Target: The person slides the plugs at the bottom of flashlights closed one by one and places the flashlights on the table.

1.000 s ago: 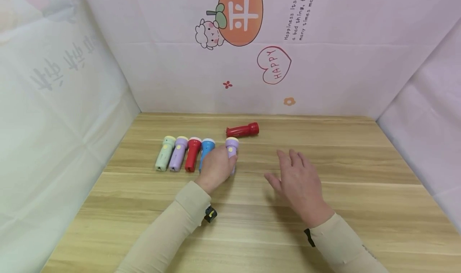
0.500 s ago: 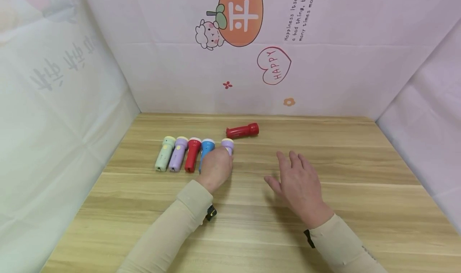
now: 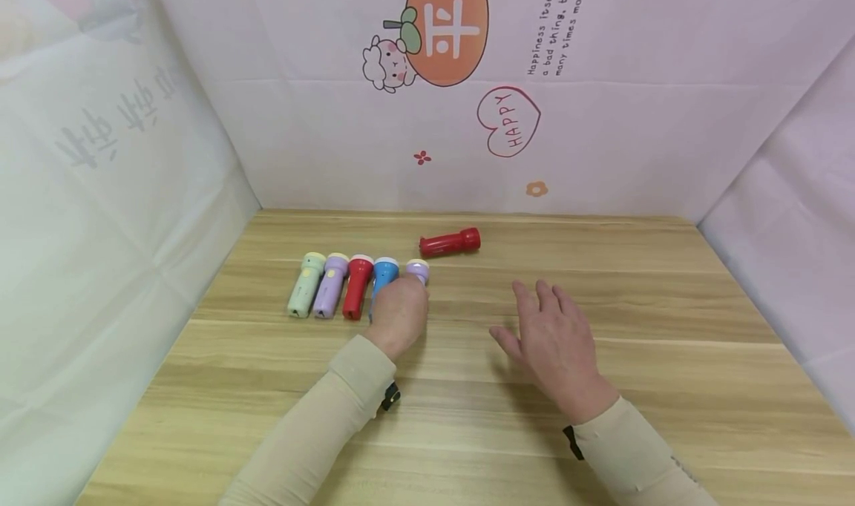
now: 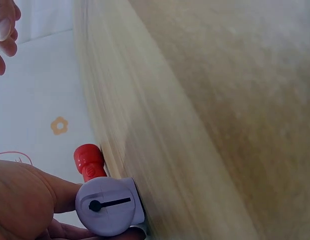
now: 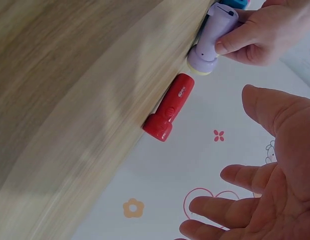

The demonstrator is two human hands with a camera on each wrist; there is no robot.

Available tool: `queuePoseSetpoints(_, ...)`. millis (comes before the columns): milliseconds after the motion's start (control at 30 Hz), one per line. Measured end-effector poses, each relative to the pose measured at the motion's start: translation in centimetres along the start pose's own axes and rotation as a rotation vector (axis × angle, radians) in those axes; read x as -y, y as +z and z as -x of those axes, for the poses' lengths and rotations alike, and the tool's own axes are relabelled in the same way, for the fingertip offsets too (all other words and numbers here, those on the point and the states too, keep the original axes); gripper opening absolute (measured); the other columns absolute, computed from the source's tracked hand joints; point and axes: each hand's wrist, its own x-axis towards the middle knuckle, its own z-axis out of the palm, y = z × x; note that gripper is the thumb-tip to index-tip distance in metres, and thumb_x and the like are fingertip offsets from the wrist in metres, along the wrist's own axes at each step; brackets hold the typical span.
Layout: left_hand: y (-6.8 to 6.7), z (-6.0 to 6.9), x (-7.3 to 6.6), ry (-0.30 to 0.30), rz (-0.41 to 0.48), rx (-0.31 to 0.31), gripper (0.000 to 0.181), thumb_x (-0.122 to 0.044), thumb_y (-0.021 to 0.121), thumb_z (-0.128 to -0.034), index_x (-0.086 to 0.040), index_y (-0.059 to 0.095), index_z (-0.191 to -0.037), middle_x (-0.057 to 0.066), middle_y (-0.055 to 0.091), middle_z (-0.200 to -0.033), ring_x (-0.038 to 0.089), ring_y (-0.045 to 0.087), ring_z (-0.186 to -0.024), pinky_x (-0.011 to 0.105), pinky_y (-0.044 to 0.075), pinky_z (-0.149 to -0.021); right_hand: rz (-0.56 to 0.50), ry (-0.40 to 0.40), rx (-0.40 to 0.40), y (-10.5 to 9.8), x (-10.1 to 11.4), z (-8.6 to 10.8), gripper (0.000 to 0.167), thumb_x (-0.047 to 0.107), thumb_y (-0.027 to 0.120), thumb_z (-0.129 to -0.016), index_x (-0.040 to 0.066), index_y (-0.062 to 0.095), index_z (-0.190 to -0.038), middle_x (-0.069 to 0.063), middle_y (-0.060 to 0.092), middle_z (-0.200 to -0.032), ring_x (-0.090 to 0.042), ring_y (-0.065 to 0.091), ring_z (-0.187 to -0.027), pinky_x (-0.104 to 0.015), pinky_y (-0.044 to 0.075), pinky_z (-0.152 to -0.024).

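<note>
My left hand [image 3: 399, 311] grips a light purple flashlight [image 3: 417, 269] just right of the blue flashlight [image 3: 385, 271]. Only its head shows past my knuckles in the head view. The left wrist view shows the purple flashlight's slotted tail end [image 4: 107, 206], with the thumb along one side. From the right wrist view, its body [image 5: 212, 37] lies low by the tabletop, thumb pressed on it. My right hand [image 3: 557, 346] hovers over the table with fingers spread and holds nothing. Whether the purple flashlight touches the blue one is hidden by my hand.
Left of the blue one, a red flashlight [image 3: 357, 287], another purple flashlight [image 3: 331, 287] and a pale green flashlight [image 3: 306, 285] lie in a row. A second, all-red flashlight [image 3: 450, 242] lies crosswise behind. White printed cloth [image 3: 320, 142] walls the wooden table [image 3: 461, 432] at the back and sides.
My left hand has moved the purple flashlight a little leftward, toward the blue one, and turned over it so less of its body shows. The right hand stays almost still.
</note>
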Motion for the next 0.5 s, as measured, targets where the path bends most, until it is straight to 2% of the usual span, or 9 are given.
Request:
queuePoseSetpoints(167, -0.05, -0.06, -0.05, -0.001, -0.021, 0.028, 0.014, -0.012, 0.061, -0.1032, -0.001, 0.067, -0.097, 0.011, 0.072, -0.08, 0.026, 0.071, -0.07, 0.039, 0.059, -0.062, -0.004, 0.005, 0.019, -0.06, 0.07, -0.01, 0.075, 0.05, 0.078, -0.09, -0.005, 0.058, -0.138, -0.038, 0.063, -0.13, -0.056, 0.06, -0.121, -0.064, 0.05, -0.101)
queuePoseSetpoints(267, 0.02, -0.07, -0.09, -0.014, -0.025, 0.024, 0.016, -0.015, 0.061, -0.1044, 0.0, 0.066, -0.1, 0.012, 0.072, -0.081, 0.026, 0.071, -0.07, 0.039, 0.059, -0.062, -0.006, 0.007, 0.021, -0.07, 0.07, 0.0, 0.075, 0.05, 0.077, -0.09, -0.005, 0.058, -0.138, -0.038, 0.063, -0.13, -0.056, 0.06, -0.121, -0.064, 0.05, -0.102)
queuePoseSetpoints(367, -0.03, 0.13, -0.23, 0.007, -0.083, -0.011, 0.017, -0.015, 0.061, -0.1038, 0.001, 0.066, -0.104, 0.011, 0.07, -0.078, 0.025, 0.07, -0.068, 0.038, 0.058, -0.058, -0.003, 0.004, 0.015, -0.06, 0.05, 0.03, 0.076, 0.05, 0.077, -0.09, -0.005, 0.058, -0.138, -0.038, 0.063, -0.129, -0.056, 0.06, -0.121, -0.063, 0.05, -0.102)
queuePoseSetpoints(500, -0.28, 0.91, -0.5, 0.082, -0.19, -0.101, 0.019, -0.01, 0.063, -0.1008, 0.004, 0.066, -0.113, 0.009, 0.067, -0.073, 0.023, 0.067, -0.061, 0.036, 0.054, -0.05, 0.001, 0.001, 0.017, -0.07, 0.04, -0.02, 0.076, 0.051, 0.077, -0.09, -0.005, 0.058, -0.138, -0.038, 0.063, -0.129, -0.056, 0.06, -0.121, -0.063, 0.05, -0.103)
